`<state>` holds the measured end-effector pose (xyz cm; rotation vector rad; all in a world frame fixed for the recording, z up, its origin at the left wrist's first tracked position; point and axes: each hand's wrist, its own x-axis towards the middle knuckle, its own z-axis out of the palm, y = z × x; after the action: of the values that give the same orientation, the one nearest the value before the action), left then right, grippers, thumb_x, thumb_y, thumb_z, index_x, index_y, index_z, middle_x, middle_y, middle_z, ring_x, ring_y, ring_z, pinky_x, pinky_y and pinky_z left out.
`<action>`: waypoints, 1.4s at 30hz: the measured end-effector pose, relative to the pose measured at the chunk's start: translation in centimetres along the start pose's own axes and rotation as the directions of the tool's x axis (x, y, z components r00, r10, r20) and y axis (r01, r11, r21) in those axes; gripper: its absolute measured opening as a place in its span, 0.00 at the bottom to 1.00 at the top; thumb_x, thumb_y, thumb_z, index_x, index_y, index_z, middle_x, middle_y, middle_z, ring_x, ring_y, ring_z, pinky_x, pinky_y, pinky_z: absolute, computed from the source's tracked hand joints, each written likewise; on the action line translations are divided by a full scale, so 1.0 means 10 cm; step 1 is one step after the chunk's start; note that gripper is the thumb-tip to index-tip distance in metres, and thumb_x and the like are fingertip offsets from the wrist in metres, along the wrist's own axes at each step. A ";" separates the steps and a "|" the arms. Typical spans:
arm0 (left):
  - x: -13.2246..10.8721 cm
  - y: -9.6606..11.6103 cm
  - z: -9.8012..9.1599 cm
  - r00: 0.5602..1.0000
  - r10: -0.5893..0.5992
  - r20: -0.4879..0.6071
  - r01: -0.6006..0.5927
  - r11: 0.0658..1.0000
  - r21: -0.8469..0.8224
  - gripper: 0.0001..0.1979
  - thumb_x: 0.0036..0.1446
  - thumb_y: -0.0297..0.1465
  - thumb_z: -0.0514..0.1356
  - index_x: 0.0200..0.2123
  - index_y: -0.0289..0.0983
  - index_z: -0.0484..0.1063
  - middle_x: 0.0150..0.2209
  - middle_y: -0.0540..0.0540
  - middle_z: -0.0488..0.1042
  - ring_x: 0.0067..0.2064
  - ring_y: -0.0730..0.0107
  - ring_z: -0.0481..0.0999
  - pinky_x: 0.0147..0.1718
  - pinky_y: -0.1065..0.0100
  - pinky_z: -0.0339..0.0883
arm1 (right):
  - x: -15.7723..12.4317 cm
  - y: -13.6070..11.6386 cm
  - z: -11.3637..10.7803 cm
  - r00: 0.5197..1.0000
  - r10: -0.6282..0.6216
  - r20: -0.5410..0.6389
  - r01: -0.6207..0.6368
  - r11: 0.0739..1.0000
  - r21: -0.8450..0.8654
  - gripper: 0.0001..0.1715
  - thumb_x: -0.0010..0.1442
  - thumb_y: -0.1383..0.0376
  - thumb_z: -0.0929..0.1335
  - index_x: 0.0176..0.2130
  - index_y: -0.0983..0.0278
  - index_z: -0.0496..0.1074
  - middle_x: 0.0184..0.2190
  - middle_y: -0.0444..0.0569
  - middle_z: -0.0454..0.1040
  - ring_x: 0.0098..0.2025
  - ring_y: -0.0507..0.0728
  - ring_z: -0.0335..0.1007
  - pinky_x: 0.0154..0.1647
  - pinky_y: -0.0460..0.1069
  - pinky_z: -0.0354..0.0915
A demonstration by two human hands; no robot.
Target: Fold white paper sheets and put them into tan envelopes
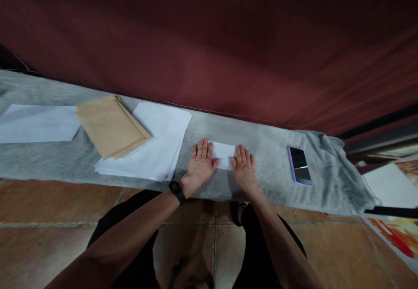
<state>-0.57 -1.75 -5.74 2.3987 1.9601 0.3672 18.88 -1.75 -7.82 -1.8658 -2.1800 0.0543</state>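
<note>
Both hands were flat, fingers straight and close together: left hand (200, 163) and right hand (244, 167) pressed down on one small folded paper (224, 154) on the grey cloth (267, 149). Also there: one stack of sheets (153, 149), some brown envelopes (109, 126), one phone (299, 165).

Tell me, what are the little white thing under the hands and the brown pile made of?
The white piece looks like thin matte paper: it lies flat with crisp straight edges under the left hand and right hand. The brown pile seems to be kraft-paper envelopes, dull tan, with sharp layered corners.
</note>
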 end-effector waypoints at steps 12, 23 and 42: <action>0.01 0.03 -0.06 0.999 -0.003 0.050 0.003 1.000 -0.009 0.35 0.71 0.43 0.49 0.70 0.24 0.55 0.74 0.25 0.49 0.75 0.42 0.50 0.71 0.42 0.45 | 0.08 0.03 -0.20 0.992 0.106 -0.063 -0.101 0.992 0.076 0.25 0.69 0.60 0.63 0.61 0.65 0.73 0.56 0.62 0.74 0.56 0.69 0.68 0.56 0.61 0.64; 0.00 0.00 0.01 1.000 0.008 -0.009 -0.009 1.000 -0.014 0.33 0.71 0.41 0.48 0.71 0.27 0.54 0.73 0.27 0.52 0.75 0.44 0.52 0.70 0.41 0.47 | 0.19 0.00 -0.25 0.964 0.262 0.043 -0.262 0.911 0.318 0.11 0.66 0.61 0.66 0.45 0.62 0.76 0.41 0.54 0.79 0.40 0.59 0.78 0.43 0.51 0.70; 0.01 0.14 -0.20 0.969 0.248 -0.009 -0.240 0.927 -0.290 0.40 0.69 0.47 0.54 0.74 0.33 0.46 0.75 0.32 0.49 0.76 0.50 0.49 0.72 0.46 0.46 | 0.30 -0.18 -0.50 0.912 0.307 0.272 -0.224 -0.182 0.957 0.15 0.48 0.58 0.78 0.35 0.59 0.77 0.32 0.41 0.79 0.32 0.53 0.71 0.35 0.47 0.67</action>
<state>0.43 -2.19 -3.56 2.4367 1.4743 0.5788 17.88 0.15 -2.12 -1.0947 -0.7691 1.3536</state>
